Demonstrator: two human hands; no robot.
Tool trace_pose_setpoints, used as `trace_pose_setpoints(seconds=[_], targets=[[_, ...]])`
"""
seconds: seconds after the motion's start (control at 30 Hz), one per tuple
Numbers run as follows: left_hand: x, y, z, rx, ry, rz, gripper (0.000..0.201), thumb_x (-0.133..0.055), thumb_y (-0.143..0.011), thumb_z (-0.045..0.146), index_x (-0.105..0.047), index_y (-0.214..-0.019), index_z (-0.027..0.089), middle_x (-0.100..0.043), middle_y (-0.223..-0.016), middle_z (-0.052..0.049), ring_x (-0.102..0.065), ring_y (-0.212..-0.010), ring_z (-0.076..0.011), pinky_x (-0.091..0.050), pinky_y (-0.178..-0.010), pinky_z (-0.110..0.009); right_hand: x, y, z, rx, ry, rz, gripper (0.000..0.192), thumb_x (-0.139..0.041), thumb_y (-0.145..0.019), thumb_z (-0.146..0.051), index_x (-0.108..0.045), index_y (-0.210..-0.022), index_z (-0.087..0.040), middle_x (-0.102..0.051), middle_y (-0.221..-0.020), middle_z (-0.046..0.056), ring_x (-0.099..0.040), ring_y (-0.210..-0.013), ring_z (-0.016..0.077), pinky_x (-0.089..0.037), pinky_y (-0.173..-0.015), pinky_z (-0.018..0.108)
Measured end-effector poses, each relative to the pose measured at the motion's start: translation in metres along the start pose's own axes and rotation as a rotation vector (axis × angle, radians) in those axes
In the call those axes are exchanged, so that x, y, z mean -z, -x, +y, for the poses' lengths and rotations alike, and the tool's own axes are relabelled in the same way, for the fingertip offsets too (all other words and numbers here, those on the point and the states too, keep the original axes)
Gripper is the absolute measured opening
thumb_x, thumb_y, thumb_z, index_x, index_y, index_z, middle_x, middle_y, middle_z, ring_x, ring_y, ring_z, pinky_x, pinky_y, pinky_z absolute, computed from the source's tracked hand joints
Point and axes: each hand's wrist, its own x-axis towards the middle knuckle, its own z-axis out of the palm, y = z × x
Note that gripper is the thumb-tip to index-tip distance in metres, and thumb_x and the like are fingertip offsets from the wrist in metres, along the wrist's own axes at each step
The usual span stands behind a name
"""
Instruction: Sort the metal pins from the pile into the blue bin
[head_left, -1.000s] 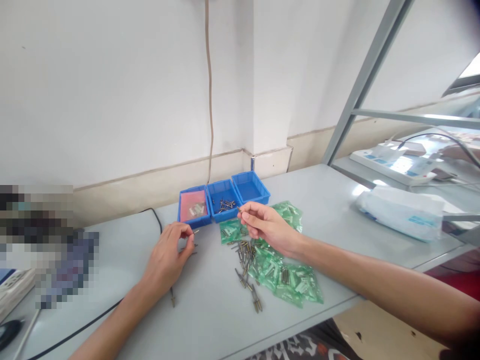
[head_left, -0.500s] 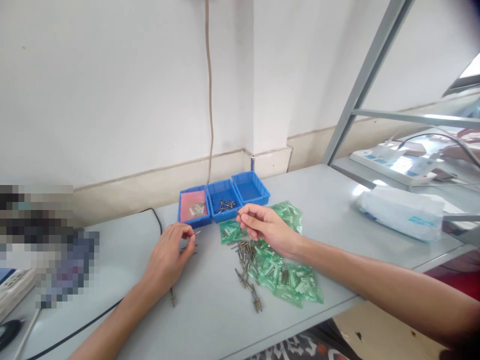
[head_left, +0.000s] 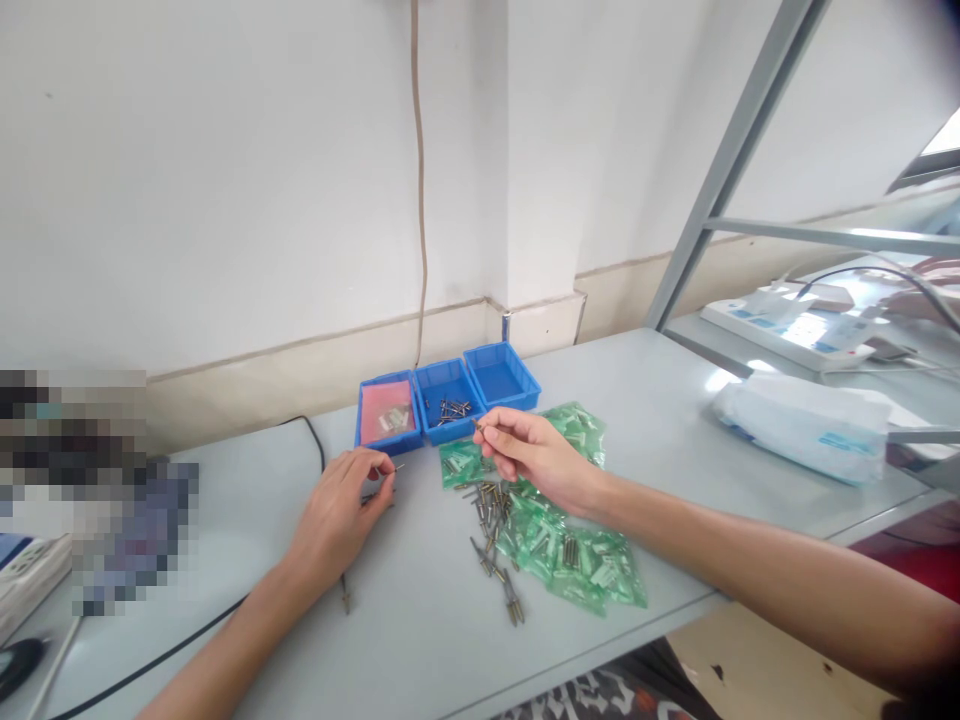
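Note:
My left hand (head_left: 337, 515) rests on the grey table (head_left: 645, 400) and pinches a small metal pin (head_left: 396, 467) between thumb and fingertips. My right hand (head_left: 529, 455) hovers above a loose heap of brass pins (head_left: 489, 515) and holds a second small pin (head_left: 478, 425) at its fingertips. Green plastic bags of parts (head_left: 577, 560) lie under and to the right of that hand. Three small blue trays stand just beyond both hands: the left tray (head_left: 388, 413) has a pink lining, the middle tray (head_left: 445, 400) holds several pins, the right tray (head_left: 501, 376) looks bare.
A black cable (head_left: 172, 645) runs along the table to the left of my left arm. One stray pin (head_left: 346, 596) lies beside my left wrist. A white wrapped bundle (head_left: 802, 425) lies at the right. A grey metal frame (head_left: 720, 170) rises behind it.
My right hand has dropped slightly toward the pile with its pin. My left hand has shifted a little lower on the table, still pinching its pin.

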Motion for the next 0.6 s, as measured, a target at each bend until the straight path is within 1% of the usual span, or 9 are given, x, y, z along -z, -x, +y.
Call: trace_pose_setpoints(seconds=[0.17, 0.3, 0.5, 0.6], targets=[[-0.0003, 0.0004, -0.0005, 0.047, 0.015, -0.027, 0.014, -0.049, -0.110, 0.036, -0.059, -0.110, 0.026, -0.068, -0.109, -0.004, -0.064, -0.099, -0.0239, -0.051, -0.090, -0.038, 0.0002, -0.0002, 0.0002, 0.000, -0.007, -0.002, 0.031, -0.079, -0.098, -0.048, -0.070, -0.099, -0.018, -0.064, -0.092, 0.001, -0.048, -0.060, 0.0068, -0.035, -0.057, 0.024], [-0.0002, -0.0003, 0.0000, 0.057, 0.017, -0.033, 0.020, -0.046, -0.113, 0.039, -0.060, -0.108, 0.026, -0.069, -0.107, -0.004, -0.064, -0.099, -0.0251, -0.050, -0.091, -0.038, -0.0005, 0.0001, -0.0012, -0.002, -0.005, 0.001, 0.031, -0.079, -0.098, -0.048, -0.069, -0.097, -0.018, -0.063, -0.090, 0.000, -0.048, -0.059, 0.0065, -0.035, -0.057, 0.023], [0.0027, -0.0022, 0.0040, -0.008, 0.029, 0.020, 0.024, -0.043, -0.114, 0.037, -0.059, -0.102, 0.024, -0.070, -0.104, -0.005, -0.063, -0.098, -0.0244, -0.048, -0.089, -0.037, 0.0002, 0.0002, -0.0001, 0.004, -0.004, -0.006, 0.031, -0.078, -0.098, -0.048, -0.070, -0.097, -0.019, -0.064, -0.092, 0.000, -0.048, -0.059, 0.0066, -0.036, -0.057, 0.024], [0.0037, -0.0038, 0.0049, -0.053, 0.015, 0.016, 0.030, -0.044, -0.114, 0.035, -0.059, -0.092, 0.023, -0.068, -0.092, -0.003, -0.060, -0.089, -0.0227, -0.045, -0.085, -0.036, 0.0003, 0.0000, 0.0006, 0.009, 0.000, -0.007, 0.031, -0.078, -0.098, -0.049, -0.070, -0.098, -0.019, -0.064, -0.092, 0.000, -0.048, -0.059, 0.0067, -0.036, -0.057, 0.024]])
